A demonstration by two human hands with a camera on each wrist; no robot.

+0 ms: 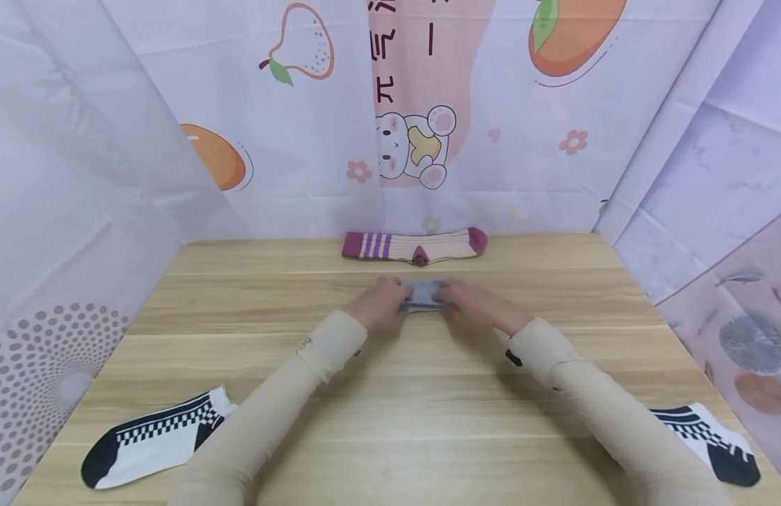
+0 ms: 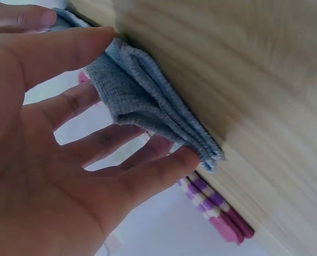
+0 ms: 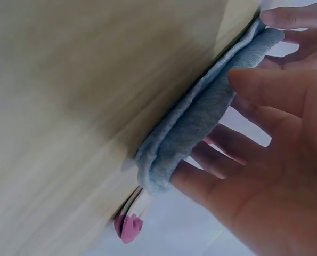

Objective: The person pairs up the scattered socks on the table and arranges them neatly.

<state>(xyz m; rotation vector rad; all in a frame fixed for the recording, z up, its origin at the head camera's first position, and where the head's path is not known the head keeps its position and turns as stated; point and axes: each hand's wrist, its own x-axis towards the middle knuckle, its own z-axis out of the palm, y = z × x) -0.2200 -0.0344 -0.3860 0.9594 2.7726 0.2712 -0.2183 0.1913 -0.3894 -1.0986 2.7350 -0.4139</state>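
Observation:
A folded grey-blue knit sock (image 1: pixel 422 294) lies across the middle of the wooden table, its layers stacked in a narrow bundle. My left hand (image 1: pixel 383 302) holds its left end; in the left wrist view the thumb meets the near edge of the sock (image 2: pixel 134 88) while the fingers reach behind it. At the other end my right hand (image 1: pixel 475 303) pinches the sock (image 3: pixel 195 117) between thumb and fingers. Just beyond it lies a cream sock (image 1: pixel 441 246) with maroon toe, heel and cuff and purple stripes.
One black-and-white checkered sock (image 1: pixel 156 439) lies at the front left of the wooden table (image 1: pixel 378 436), partly behind the left sleeve. A similar sock (image 1: pixel 713 439) lies front right. Printed cloth (image 1: pixel 523 154) hangs behind the table and along both sides.

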